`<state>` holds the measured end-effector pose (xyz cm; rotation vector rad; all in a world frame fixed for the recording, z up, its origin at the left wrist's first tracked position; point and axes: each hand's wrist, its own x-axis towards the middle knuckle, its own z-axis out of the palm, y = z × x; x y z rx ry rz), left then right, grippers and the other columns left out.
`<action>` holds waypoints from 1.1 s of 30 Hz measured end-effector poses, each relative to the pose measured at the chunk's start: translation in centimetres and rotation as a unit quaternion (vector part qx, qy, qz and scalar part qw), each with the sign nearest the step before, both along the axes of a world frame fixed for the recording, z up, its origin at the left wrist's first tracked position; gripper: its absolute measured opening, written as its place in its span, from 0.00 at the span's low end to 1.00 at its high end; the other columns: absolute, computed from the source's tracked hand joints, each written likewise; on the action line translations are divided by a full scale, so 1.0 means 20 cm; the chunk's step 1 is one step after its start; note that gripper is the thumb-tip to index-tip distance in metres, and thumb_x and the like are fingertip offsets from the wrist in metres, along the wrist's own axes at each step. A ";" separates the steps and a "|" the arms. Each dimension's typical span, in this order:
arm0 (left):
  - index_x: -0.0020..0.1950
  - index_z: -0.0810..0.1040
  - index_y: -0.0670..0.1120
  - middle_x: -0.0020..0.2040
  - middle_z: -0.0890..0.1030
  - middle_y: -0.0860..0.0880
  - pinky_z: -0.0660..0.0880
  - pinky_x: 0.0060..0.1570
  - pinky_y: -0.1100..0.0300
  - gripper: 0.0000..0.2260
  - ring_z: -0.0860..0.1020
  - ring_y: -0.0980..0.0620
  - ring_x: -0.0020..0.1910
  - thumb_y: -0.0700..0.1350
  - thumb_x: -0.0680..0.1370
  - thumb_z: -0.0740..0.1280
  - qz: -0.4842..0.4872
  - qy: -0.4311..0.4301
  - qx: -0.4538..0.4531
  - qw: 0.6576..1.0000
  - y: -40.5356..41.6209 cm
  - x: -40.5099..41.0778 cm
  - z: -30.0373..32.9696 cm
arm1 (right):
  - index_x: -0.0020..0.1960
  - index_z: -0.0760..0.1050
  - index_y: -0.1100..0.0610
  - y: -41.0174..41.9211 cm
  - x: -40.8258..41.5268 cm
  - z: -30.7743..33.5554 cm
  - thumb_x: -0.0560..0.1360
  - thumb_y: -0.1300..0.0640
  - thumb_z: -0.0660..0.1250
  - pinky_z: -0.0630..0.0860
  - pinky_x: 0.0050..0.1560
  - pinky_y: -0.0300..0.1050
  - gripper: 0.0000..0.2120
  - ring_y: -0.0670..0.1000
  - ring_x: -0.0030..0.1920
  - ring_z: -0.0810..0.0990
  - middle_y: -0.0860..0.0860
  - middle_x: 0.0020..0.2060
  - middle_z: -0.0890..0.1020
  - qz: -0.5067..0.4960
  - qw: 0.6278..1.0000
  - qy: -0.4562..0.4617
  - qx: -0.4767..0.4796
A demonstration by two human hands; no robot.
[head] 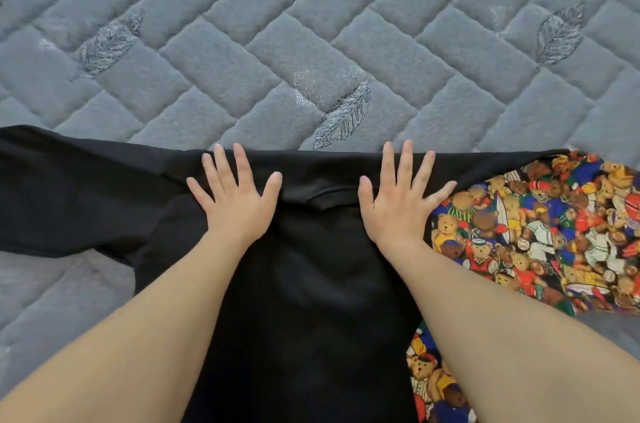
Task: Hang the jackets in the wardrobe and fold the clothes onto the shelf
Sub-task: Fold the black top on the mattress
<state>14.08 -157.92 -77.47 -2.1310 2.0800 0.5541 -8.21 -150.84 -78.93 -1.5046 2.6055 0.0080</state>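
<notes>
Fingers (242, 159) of the left hand (235, 200) spread flat on a black garment (304, 284) laid on the quilted bed (311, 24); the right hand (401, 204) presses likewise, gripping nothing. Bear-print cloth (536, 232) lies underneath, rightward. Smoothing before folding, seemingly; sleeves probably fold inward next.

a bedroom: grey quilted bedspread (311, 24), clothes.

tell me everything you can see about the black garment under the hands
The black garment is plain, matte, soft-looking cloth, spread flat on the grey quilted bedcover. One sleeve stretches out to the left; a collar seam shows between the hands. The left hand and right hand press on it, fingers spread. It overlaps a teddy-bear print cloth.
</notes>
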 end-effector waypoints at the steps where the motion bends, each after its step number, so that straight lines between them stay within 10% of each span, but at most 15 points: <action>1: 0.80 0.37 0.51 0.80 0.37 0.44 0.30 0.70 0.36 0.39 0.33 0.44 0.78 0.71 0.76 0.41 -0.009 -0.018 -0.011 1.000 -0.02 0.00 -0.02 | 0.79 0.52 0.48 -0.01 0.00 -0.01 0.78 0.37 0.46 0.45 0.66 0.80 0.32 0.63 0.78 0.45 0.53 0.79 0.53 0.001 1.000 0.000 0.002; 15: 0.81 0.42 0.53 0.82 0.43 0.48 0.31 0.74 0.45 0.33 0.37 0.48 0.79 0.67 0.80 0.40 -0.167 -0.078 -0.089 0.979 -0.17 0.36 0.00 | 0.80 0.47 0.49 -0.03 0.00 -0.01 0.78 0.38 0.41 0.42 0.67 0.79 0.33 0.63 0.78 0.42 0.54 0.80 0.48 0.017 0.999 0.023 0.032; 24: 0.81 0.39 0.53 0.81 0.39 0.52 0.33 0.76 0.46 0.30 0.35 0.52 0.79 0.62 0.82 0.42 -0.197 -0.021 -0.052 0.979 -0.24 0.56 0.02 | 0.80 0.51 0.55 -0.25 0.77 0.08 0.79 0.38 0.42 0.41 0.73 0.70 0.34 0.61 0.79 0.46 0.56 0.79 0.52 0.278 0.961 -0.013 0.003; 33: 0.81 0.43 0.56 0.81 0.42 0.54 0.37 0.74 0.37 0.26 0.40 0.47 0.80 0.56 0.83 0.43 0.007 -0.040 -0.021 0.999 -0.28 1.37 0.01 | 0.80 0.40 0.57 -0.42 1.44 -0.02 0.81 0.47 0.43 0.38 0.76 0.63 0.31 0.58 0.79 0.41 0.55 0.80 0.44 0.215 0.976 -0.018 -0.021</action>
